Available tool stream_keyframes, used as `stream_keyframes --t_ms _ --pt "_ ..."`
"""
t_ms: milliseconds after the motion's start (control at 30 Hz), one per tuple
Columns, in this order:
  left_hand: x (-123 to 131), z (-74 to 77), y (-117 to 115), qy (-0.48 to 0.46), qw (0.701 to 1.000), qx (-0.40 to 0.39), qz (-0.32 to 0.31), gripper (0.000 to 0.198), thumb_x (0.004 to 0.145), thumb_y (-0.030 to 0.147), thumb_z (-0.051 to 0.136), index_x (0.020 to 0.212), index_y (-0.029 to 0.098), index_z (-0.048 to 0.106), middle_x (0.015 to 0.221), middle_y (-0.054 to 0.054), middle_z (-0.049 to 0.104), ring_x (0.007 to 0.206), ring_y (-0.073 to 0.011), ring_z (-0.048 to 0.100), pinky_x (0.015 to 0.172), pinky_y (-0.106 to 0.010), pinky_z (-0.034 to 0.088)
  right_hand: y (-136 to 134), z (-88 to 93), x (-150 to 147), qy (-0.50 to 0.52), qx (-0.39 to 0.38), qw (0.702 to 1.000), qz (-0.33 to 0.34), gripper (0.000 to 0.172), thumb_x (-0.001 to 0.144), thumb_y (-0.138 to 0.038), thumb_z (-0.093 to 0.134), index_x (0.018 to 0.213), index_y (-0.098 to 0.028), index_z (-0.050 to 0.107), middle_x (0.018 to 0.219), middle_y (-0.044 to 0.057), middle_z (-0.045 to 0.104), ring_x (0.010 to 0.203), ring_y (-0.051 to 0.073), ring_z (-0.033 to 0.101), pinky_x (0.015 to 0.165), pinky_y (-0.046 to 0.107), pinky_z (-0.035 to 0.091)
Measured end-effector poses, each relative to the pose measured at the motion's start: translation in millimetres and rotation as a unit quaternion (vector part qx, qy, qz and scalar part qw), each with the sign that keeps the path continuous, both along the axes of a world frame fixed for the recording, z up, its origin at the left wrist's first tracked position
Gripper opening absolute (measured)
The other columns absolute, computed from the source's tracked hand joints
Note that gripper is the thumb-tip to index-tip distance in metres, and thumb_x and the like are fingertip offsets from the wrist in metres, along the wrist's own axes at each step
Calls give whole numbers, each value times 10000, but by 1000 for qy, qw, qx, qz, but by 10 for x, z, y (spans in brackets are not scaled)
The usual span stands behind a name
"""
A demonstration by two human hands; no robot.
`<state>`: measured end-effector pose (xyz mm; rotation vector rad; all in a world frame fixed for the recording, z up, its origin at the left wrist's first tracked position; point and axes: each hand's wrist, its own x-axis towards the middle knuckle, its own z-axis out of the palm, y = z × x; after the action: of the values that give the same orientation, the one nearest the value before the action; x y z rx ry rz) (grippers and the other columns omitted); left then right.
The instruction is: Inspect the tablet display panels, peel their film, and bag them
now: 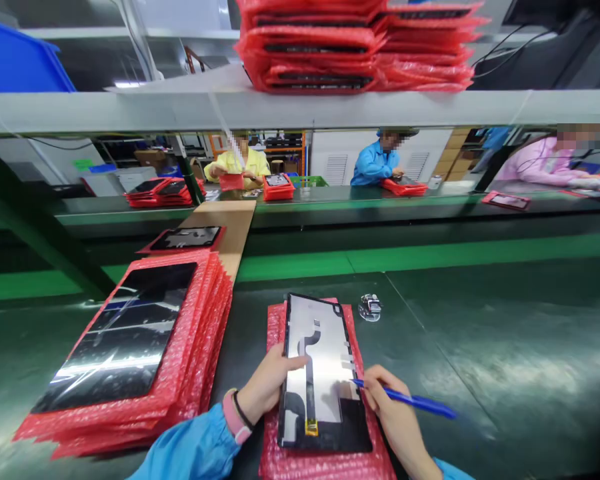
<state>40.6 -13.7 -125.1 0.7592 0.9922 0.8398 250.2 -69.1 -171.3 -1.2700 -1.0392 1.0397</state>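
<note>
A display panel (325,347) lies back-up on a red bubble-wrap sheet (353,460) on the green bench in front of me; its silver back carries black flex strips. My left hand (267,387) rests on the panel's left edge, thumb laid across the back, fingers curled round the side. My right hand (393,417) pinches a blue pen (415,400) whose tip touches the panel near its right edge.
A tall stack of red bubble-wrapped panels (130,353) stands at my left, one more (185,239) behind it. A small clear-and-metal item (370,307) lies beyond the panel. Red-wrapped stacks (360,43) fill the overhead shelf. Three people work at the far bench.
</note>
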Motion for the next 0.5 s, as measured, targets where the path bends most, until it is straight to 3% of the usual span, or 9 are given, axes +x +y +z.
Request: stream_keyframes --t_ms 100,167,333,500 --pt "-72 131 28 -3 998 44 40 496 569 183 780 1040 105 647 926 -112 745 873 -283 694 775 -353 515 2 107 238 18 53 996 -68 307 709 -491 757 764 -200 672 603 -2 595 493 117 492 436 222 402" --pt "-132 287 42 1 992 101 79 570 598 166 773 1146 154 618 1075 -83 724 1000 -268 665 849 -330 502 58 251 344 35 83 992 -93 330 735 -485 737 923 -217 696 745 52 703 566 156 594 480 244 482" --pt "-197 689 82 24 966 229 117 410 766 320 716 1148 193 640 1185 -59 687 1137 -262 602 936 -324 480 268 705 284 38 60 997 -8 386 771 -515 692 1008 -212 712 874 123 770 792 269 726 723 375 604" --pt "-196 893 133 8 947 282 154 407 772 364 725 1138 200 661 1137 -51 707 1046 -223 651 910 -287 499 369 1043 71 73 81 994 27 393 717 -516 747 1003 -246 733 926 101 771 830 273 732 768 374 603"
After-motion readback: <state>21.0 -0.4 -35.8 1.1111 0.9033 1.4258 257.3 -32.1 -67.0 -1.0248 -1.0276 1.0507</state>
